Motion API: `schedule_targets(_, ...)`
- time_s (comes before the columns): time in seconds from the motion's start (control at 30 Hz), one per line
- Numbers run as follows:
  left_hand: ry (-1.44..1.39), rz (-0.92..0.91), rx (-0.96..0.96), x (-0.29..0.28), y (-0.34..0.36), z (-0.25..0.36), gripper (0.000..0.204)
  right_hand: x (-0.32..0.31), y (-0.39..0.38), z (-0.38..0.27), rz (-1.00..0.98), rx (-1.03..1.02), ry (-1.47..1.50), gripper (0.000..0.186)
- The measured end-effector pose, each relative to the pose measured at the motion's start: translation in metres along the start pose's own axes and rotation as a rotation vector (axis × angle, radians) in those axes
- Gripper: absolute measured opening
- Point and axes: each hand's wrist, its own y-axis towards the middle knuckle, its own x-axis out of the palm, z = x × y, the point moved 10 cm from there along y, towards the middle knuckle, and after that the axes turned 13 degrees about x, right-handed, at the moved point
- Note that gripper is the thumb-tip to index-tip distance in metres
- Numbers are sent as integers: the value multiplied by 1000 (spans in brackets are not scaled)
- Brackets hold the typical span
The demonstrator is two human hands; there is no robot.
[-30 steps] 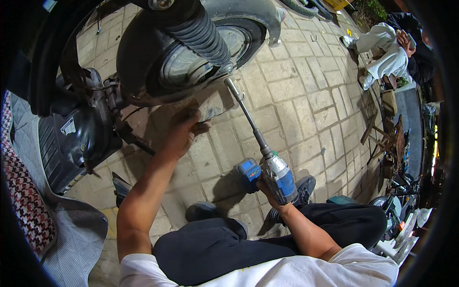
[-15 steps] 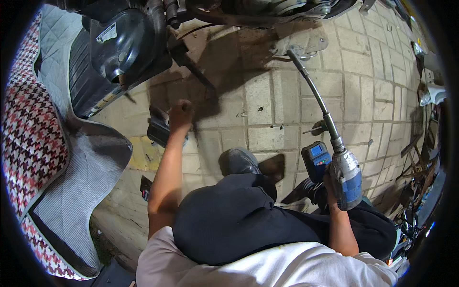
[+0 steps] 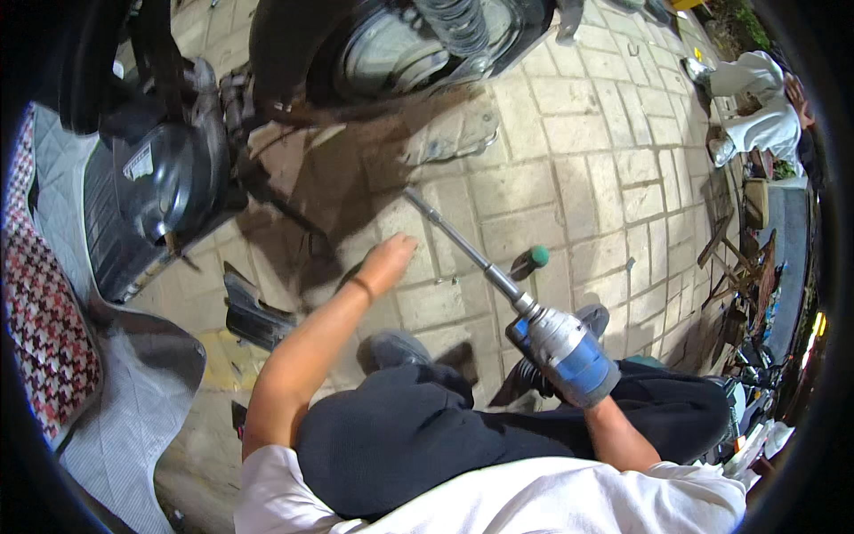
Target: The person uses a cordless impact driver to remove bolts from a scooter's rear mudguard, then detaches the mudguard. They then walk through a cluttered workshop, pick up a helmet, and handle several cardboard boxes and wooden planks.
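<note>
Blue and silver in its casing, the impact wrench point(image 3: 567, 349) is sitting at lower right of centre in the frame, and we are gripping it with the right hand point(image 3: 594, 392), which is mostly hidden behind the tool body; the fingers appear to be wrapped fully round the handle, though we cannot see them clearly. A long steel extension bar point(image 3: 458, 245) is running from the wrench nose up and to the left, its socket end pointing toward the centre of the frame, clear of the scooter wheel point(image 3: 400, 44) at top centre. We are reaching the left hand point(image 3: 384, 264) forward at centre frame, fingers loosely curled and holding nothing, hovering above the paving stones point(image 3: 569, 133) just left of the bar. A small green-capped object point(image 3: 534, 259) is lying on the pavers just right of the bar. A black fuel-tank-like part point(image 3: 169, 182) is sitting at upper left, beside a grey quilted seat cover point(image 3: 133, 418) at lower left. A person in white point(image 3: 756, 107) is sitting at upper right, well apart from us.
</note>
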Motion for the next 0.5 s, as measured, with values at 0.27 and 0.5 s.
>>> schedule_targets(0.27,-1354,687,-294,-119,-15,20,23,-34,-10,-32,138,-63,53,13)
schedule_targets(0.5,-1612,695,-191,-145,44,57,18,-65,-6,-51,132,-105,189,37)
